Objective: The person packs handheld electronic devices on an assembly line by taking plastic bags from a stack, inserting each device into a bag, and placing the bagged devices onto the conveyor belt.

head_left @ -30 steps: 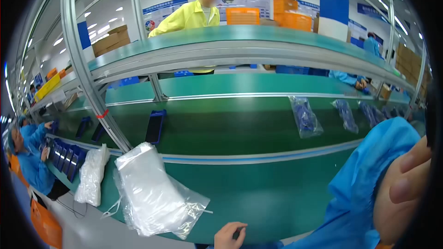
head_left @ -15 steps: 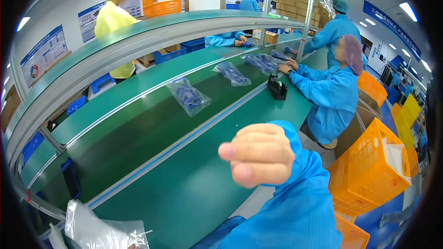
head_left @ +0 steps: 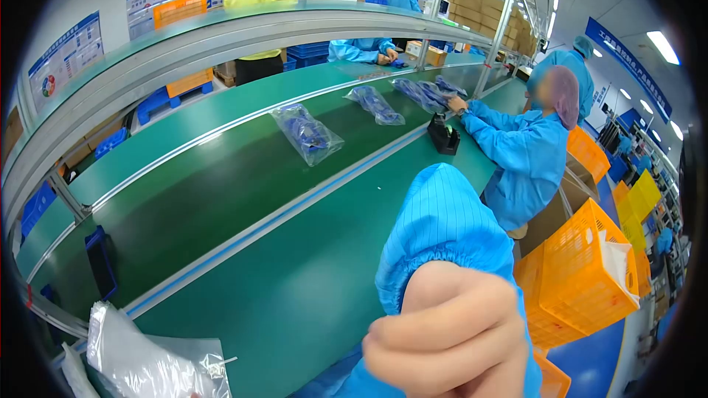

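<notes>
My right hand is close to the camera at the lower right, its fingers curled into a fist and slightly blurred. Nothing shows in it. The blue sleeve bends above it, over the near edge of the green workbench. At the lower left lies a stack of clear plastic bags. Only a tiny sliver of skin shows at the bottom edge by these bags, perhaps my left hand; its fingers are hidden. Bagged blue items lie in a row on the dark green conveyor belt.
A black tape dispenser stands on the bench. A co-worker in blue reaches toward the bags farther along. Orange crates are stacked at right. A dark blue tray sits on the belt's left, below a curved overhead shelf.
My right fist has moved down and nearer the camera, and its sleeve now arches above it. The view has shifted a little. The person in yellow appears farther right.
</notes>
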Motion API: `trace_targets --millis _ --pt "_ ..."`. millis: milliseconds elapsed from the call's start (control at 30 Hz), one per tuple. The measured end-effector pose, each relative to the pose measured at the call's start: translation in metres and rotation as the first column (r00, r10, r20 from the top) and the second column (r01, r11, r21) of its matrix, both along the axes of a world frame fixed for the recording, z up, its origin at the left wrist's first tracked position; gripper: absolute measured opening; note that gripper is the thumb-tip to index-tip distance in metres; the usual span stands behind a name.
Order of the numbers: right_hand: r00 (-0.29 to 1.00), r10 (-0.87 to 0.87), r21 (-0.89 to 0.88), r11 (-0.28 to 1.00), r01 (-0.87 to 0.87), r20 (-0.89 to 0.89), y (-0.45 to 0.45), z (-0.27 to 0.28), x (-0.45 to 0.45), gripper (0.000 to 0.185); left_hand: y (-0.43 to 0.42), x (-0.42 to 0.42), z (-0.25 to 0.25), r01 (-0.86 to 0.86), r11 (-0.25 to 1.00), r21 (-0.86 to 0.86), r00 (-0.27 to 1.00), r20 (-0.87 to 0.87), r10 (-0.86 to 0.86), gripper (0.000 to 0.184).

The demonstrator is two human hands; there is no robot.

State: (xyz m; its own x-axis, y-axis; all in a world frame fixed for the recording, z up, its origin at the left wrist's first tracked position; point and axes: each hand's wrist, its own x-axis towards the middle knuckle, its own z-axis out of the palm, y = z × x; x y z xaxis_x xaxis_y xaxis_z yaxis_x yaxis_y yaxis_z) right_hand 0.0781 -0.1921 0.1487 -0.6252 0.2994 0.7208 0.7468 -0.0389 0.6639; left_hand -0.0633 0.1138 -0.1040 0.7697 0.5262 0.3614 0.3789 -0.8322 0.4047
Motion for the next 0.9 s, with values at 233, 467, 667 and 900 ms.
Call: trace_targets --millis 233,467,667,900 --pt "0.998 0.014 0.108 0.994 -0.007 -0.068 0.045 -0.018 0.009 0.010 0.022 0.007 -0.018 0.041 0.997 0.059 0.993 0.108 -0.048 0.026" --pt "0.957 0.163 0.236 0.966 -0.105 -0.240 0.092 -0.041 0.015 0.016 0.038 0.021 -0.047 0.046 0.994 -0.097 0.900 0.435 0.001 0.010" --pt "0.912 -0.085 -0.218 0.976 -0.005 -0.402 0.182 -0.082 0.106 0.019 0.022 0.027 -0.015 -0.091 0.952 -0.291 0.937 0.299 0.180 0.007" --pt "-0.076 -0.755 -0.743 0.655 -0.138 -0.651 0.327 -0.198 0.225 0.027 0.028 0.022 -0.015 -0.069 0.901 -0.429 0.934 0.290 0.210 0.009"
